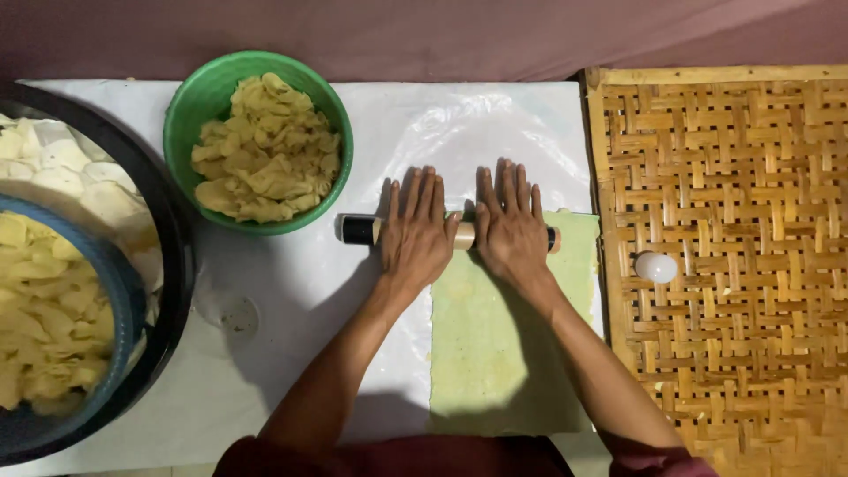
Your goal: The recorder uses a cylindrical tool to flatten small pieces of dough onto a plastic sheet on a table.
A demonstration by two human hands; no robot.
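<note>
A rolling pin [358,230] with black ends lies across the far edge of a pale green sheet of dough [481,353] on white plastic sheeting [291,291]. My left hand [417,231] presses flat on the pin's left half, fingers stretched forward. Beside it, my right hand [512,228] lies flat on the pin's right half. Both palms rest on top of the pin rather than gripping around it. The dough sheet runs from the pin back toward me.
A green bowl [190,102] of yellowish dough pieces stands at the far left of the sheeting. A blue basket [119,291] of similar pieces sits inside a large black pan [172,238] at the left. A woven bamboo tray [733,265] with a small white lump [655,266] lies right.
</note>
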